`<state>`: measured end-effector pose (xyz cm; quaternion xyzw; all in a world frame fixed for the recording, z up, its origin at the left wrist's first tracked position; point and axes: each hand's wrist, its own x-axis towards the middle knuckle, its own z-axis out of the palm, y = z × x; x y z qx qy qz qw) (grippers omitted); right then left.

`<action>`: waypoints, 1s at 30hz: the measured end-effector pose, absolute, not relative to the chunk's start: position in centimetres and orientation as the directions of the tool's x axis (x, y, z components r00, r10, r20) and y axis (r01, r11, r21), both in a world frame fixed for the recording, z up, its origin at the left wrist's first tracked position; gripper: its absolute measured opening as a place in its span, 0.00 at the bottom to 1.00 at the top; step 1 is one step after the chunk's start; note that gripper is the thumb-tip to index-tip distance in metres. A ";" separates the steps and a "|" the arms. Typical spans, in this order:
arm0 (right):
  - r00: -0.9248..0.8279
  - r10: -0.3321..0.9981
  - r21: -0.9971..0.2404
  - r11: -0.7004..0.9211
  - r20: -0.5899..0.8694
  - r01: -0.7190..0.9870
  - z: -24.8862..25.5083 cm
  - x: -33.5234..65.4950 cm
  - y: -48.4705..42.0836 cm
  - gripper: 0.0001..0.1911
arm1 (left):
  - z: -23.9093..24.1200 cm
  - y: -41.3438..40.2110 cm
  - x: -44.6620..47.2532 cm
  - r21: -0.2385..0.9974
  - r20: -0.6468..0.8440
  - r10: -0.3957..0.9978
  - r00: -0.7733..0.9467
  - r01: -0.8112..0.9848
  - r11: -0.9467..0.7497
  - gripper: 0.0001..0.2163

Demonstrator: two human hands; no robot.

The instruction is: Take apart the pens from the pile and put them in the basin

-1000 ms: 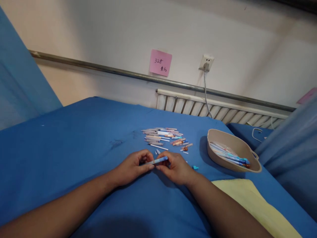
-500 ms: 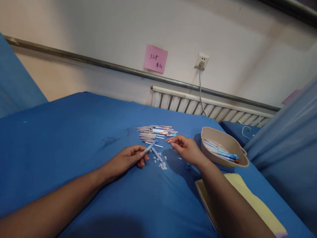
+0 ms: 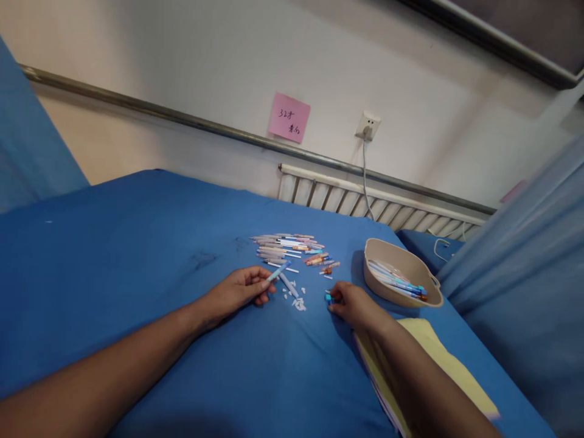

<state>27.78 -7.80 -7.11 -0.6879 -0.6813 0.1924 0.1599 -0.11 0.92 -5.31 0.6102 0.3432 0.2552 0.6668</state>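
Note:
My left hand (image 3: 237, 293) rests on the blue cloth (image 3: 137, 255) and pinches a light blue pen barrel (image 3: 278, 271) that points up and to the right. Closed fingers of my right hand (image 3: 353, 305) pinch a small bright blue piece (image 3: 328, 298) on the cloth. Between the hands lie another barrel (image 3: 288, 285) and small white bits (image 3: 298, 303). Just beyond them is a spread of several pen parts (image 3: 292, 248).
A beige oval tray (image 3: 401, 291) with several pens stands at the right. A yellow pad (image 3: 438, 359) lies under my right forearm. Behind are a wall with a pink note (image 3: 289, 117), a socket (image 3: 367, 126), a rail and a radiator (image 3: 378, 204).
My right hand let go of the pen, reached out to the parts pile, then drew back and down to the small blue piece. My left hand kept the barrel.

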 end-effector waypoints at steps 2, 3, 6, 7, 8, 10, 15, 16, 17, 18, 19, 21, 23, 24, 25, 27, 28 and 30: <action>-0.005 0.999 -0.483 -0.022 -0.054 0.876 -7.1 26.3 -6.5 0.11 | -5.4 1.0 -0.1 0.989 -0.145 0.779 0.610 0.059 0.138 0.14; -0.015 0.998 -0.479 -0.014 -0.056 0.878 -7.0 25.6 -5.9 0.11 | -5.5 1.0 0.0 0.989 -0.143 0.794 0.591 0.051 0.140 0.14; -0.065 0.996 -0.495 0.023 -0.068 0.868 -6.8 24.0 -4.1 0.11 | -5.6 1.2 0.6 0.990 -0.142 0.850 0.507 0.055 0.133 0.13; -0.081 0.994 -0.507 0.035 -0.068 0.861 -6.8 23.7 -3.6 0.11 | -5.6 1.3 1.0 0.989 -0.150 0.864 0.481 0.065 0.136 0.12; -0.094 0.993 -0.520 0.046 -0.066 0.853 -6.8 23.6 -3.3 0.11 | -5.6 1.3 1.4 0.987 -0.163 0.872 0.461 0.073 0.146 0.11; -0.118 0.992 -0.543 0.069 -0.055 0.837 -7.0 23.5 -2.9 0.12 | -5.7 1.5 2.3 0.982 -0.186 0.885 0.427 0.057 0.179 0.10; -0.144 0.990 -0.857 0.075 0.001 0.510 -8.5 24.6 -2.9 0.09 | -6.0 1.9 3.7 0.981 -0.104 0.907 0.409 -0.106 0.160 0.12; -0.111 0.994 -0.914 0.051 0.007 0.401 -8.7 24.9 -2.8 0.08 | -6.0 2.0 3.7 0.980 -0.094 0.897 0.431 -0.117 0.159 0.12; -0.054 0.998 -0.949 0.028 0.011 0.313 -8.9 25.2 -2.6 0.09 | -5.9 2.1 3.6 0.978 -0.093 0.886 0.454 -0.124 0.166 0.12; 0.025 0.999 -0.970 0.017 0.023 0.242 -8.9 25.5 -2.3 0.11 | -5.8 2.2 3.5 0.974 -0.102 0.876 0.471 -0.130 0.183 0.11; 0.112 0.993 -0.982 0.019 0.041 0.187 -8.9 25.9 -2.0 0.13 | -5.7 2.4 3.3 0.969 -0.116 0.869 0.482 -0.139 0.206 0.11; 0.260 0.963 -0.992 0.047 0.076 0.116 -8.5 26.5 -1.3 0.16 | -5.4 2.7 2.9 0.954 -0.146 0.863 0.484 -0.162 0.253 0.10; 0.344 0.933 -0.994 0.084 0.102 0.067 -7.9 27.0 -0.9 0.17 | -5.1 3.0 2.7 0.942 -0.162 0.866 0.473 -0.188 0.279 0.09; 0.371 0.922 -0.994 0.101 0.113 0.049 -7.7 27.2 -0.9 0.17 | -4.9 3.0 2.6 0.938 -0.164 0.868 0.469 -0.198 0.284 0.09; 0.395 0.911 -0.993 0.114 0.119 0.036 -7.5 27.3 -0.9 0.17 | -4.9 3.0 2.6 0.937 -0.164 0.869 0.467 -0.202 0.285 0.09; 0.445 0.887 -0.992 0.127 0.121 0.016 -7.3 27.4 -0.9 0.17 | -4.8 2.9 2.6 0.942 -0.158 0.867 0.473 -0.192 0.276 0.10; 0.460 0.880 -0.992 0.125 0.119 0.017 -7.3 27.4 -0.9 0.17 | -4.9 2.8 2.6 0.946 -0.155 0.865 0.477 -0.181 0.270 0.10; 0.473 0.874 -0.993 0.109 0.115 0.042 -7.5 27.5 -0.7 0.17 | -4.9 2.7 2.7 0.952 -0.153 0.865 0.478 -0.162 0.258 0.11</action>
